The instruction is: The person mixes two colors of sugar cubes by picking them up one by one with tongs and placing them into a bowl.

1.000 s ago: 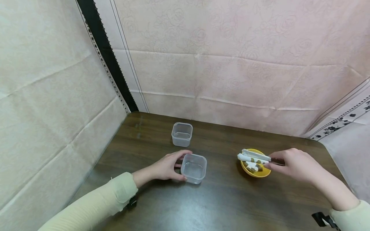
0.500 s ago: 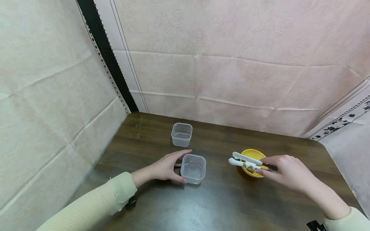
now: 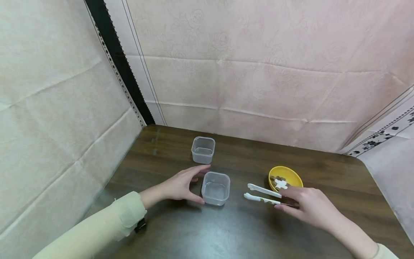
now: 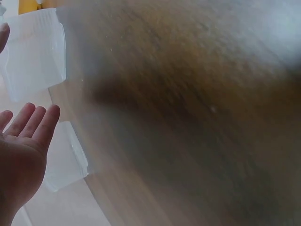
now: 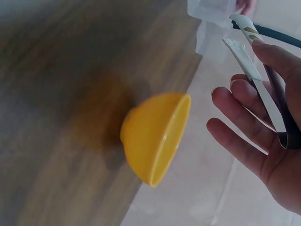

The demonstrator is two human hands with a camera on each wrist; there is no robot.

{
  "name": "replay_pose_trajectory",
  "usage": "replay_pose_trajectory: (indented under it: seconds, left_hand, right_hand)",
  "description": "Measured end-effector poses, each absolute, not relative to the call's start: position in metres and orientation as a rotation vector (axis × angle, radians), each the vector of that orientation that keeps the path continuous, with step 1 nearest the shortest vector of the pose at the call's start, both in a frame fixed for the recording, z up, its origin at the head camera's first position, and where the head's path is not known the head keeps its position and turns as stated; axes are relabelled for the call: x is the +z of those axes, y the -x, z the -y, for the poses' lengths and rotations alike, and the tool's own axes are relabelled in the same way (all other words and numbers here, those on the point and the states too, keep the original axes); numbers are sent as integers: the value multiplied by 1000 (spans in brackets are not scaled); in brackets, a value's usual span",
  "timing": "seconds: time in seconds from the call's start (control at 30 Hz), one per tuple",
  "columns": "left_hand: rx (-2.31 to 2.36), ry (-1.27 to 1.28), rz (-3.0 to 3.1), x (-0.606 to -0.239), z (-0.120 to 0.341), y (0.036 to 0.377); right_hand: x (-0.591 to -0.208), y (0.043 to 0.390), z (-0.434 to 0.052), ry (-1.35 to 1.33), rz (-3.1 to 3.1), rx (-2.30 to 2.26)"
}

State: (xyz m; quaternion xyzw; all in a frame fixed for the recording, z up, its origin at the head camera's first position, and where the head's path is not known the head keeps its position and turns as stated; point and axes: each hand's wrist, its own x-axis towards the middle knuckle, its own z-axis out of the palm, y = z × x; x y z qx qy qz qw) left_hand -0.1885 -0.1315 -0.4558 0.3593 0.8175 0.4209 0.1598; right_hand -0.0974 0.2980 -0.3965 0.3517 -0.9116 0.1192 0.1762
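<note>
My right hand (image 3: 315,208) pinches a pair of tongs (image 3: 266,200) with white patterned arms and a dark handle end. The arms stand apart, tips pointing left, with nothing between them. Just behind that hand stands a yellow bowl (image 3: 295,177), partly covered by it in the head view; a white, cross-like piece (image 3: 280,184) and brownish bits lie inside. My left hand (image 3: 179,185) curves beside a clear plastic container (image 3: 216,194), thumb and fingers spread at its left side. In the left wrist view those fingers (image 4: 46,128) look extended and hold nothing.
A second clear container (image 3: 202,155) stands behind the first, close to the table's back edge. The dark wooden table (image 3: 239,230) meets light patterned cloth (image 3: 258,79) at the back and sides.
My right hand has carried the tongs left and toward me, off the bowl, and their arms have spread. My left hand has drawn slightly left from the near container.
</note>
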Motion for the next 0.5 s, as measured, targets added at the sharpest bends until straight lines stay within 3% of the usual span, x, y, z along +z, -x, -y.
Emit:
replay_pose_trajectory:
  seconds: [0.5]
  left_hand:
    - [1192, -1049, -2398, -453, 156, 186]
  right_hand:
    - [-433, 90, -287, -1079, 2558, 270]
